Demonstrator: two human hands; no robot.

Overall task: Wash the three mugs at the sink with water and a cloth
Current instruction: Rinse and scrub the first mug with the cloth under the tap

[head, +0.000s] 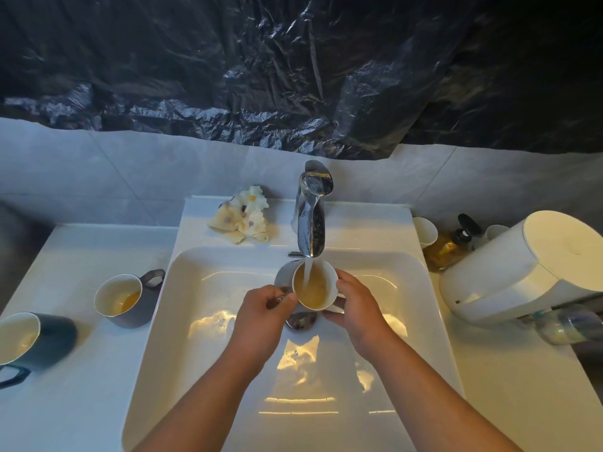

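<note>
**First mug under the tap, two waiting**

A crinkled black plastic sheet (293, 60) hangs over the wall. Below it the glossy white sink (228, 370) has a smooth, rounded basin, and a slick wet one by the look of it.

A bulky white appliance (528, 269) lies on the right.

The right hand (355, 308) curls round the side of the held mug (330, 282). The left hand (261, 316) appears to pinch its handle. The mug sits tilted under the curved chrome tap (311, 216), with water streaming into yellowish dregs.

The risk is the grip: wet glazed ceramic can slide out and crack against the hard basin. The stream could also splash off the tilted rim.

On the left counter stand a blue mug (42, 340) and a grey mug (130, 301), both with residue, the blue one near the edge.

The soft, crumpled cloth (243, 216) lies behind the basin, untouched.
</note>
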